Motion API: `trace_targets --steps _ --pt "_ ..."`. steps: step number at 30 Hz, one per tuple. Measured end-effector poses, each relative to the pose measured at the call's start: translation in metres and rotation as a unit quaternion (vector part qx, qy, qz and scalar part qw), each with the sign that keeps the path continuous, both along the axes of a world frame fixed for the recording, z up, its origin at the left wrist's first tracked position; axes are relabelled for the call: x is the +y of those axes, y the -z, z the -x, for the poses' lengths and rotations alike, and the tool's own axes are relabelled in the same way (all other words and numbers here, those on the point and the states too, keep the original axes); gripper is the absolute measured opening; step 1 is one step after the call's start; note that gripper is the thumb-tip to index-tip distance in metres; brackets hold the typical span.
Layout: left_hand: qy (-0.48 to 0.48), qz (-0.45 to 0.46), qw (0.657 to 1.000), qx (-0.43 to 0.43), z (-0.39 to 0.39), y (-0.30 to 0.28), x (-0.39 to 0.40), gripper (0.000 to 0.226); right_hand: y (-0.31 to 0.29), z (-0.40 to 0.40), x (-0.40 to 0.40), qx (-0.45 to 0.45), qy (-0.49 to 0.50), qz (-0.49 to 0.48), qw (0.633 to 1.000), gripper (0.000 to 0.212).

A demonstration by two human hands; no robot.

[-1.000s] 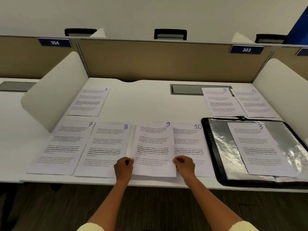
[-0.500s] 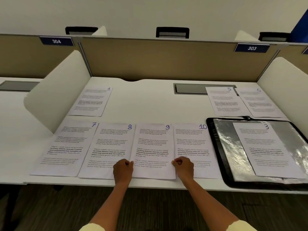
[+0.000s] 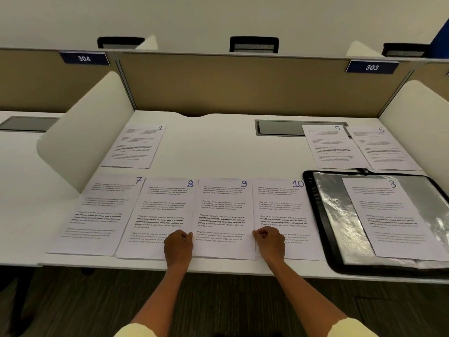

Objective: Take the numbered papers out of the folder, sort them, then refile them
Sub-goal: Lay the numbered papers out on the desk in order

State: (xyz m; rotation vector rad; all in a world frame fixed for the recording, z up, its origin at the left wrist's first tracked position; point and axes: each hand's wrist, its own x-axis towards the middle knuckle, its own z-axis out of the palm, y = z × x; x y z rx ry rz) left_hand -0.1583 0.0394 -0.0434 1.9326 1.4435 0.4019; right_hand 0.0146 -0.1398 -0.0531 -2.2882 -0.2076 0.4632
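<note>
Item: sheet 9 (image 3: 222, 216), flat on the bench (image 3: 218, 152), long axis running away from the person. Left hand (image 3: 178, 244) pinched its near-left edge; right hand (image 3: 269, 240) pinched its near-right edge, fingers (image 3: 258, 233) curled, apparently on paper. Sheet lay directly between both hands, equally near. Sheets 8 (image 3: 161, 215) and 10 (image 3: 279, 210) flanked it; folder (image 3: 318, 215) rightward of the right fingers, holding sheet 3 (image 3: 388, 215).

matt paper sheets (image 3: 223, 215), glossy plastic folder (image 3: 340, 215)
</note>
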Motion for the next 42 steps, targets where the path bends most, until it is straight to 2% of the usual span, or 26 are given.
trace_targets --steps 4,6,9,12,16,21,26,33,42 --pt "0.021 -0.031 0.999 -0.008 -0.009 0.006 -0.002 0.025 -0.012 -0.006 -0.007 -0.036 0.019 -0.021 0.999 0.018" --pt "0.056 -0.074 0.996 0.013 -0.016 0.007 -0.007 0.03 -0.014 -0.011 -0.013 -0.056 0.017 -0.051 0.997 0.021" --pt "0.143 -0.177 0.972 0.05 -0.03 0.006 -0.026 0.034 -0.014 -0.02 -0.025 -0.068 -0.028 -0.061 0.995 0.041" --pt "0.218 -0.214 0.949 0.075 -0.048 0.006 -0.048 0.054 -0.012 -0.028 -0.04 -0.098 -0.089 -0.022 0.991 0.059" --pt "0.28 -0.164 0.943 0.077 -0.073 0.004 -0.076 0.079 -0.01 -0.037 -0.061 -0.16 -0.13 0.064 0.976 0.073" --pt "0.332 -0.184 0.921 0.085 -0.105 0.003 -0.102 0.084 -0.006 -0.049 -0.094 -0.196 -0.159 0.163 0.954 0.087" --pt "0.363 -0.208 0.904 0.091 -0.137 0.013 -0.131 0.081 -0.012 -0.072 -0.128 -0.203 -0.152 0.208 0.945 0.087" --pt "0.388 -0.198 0.897 0.082 -0.197 0.01 -0.197 0.08 -0.013 -0.132 -0.197 -0.194 -0.128 0.209 0.95 0.087" --pt "0.419 -0.177 0.882 0.125 -0.285 0.0 -0.299 0.079 -0.014 -0.225 -0.295 -0.168 -0.087 0.204 0.96 0.082"
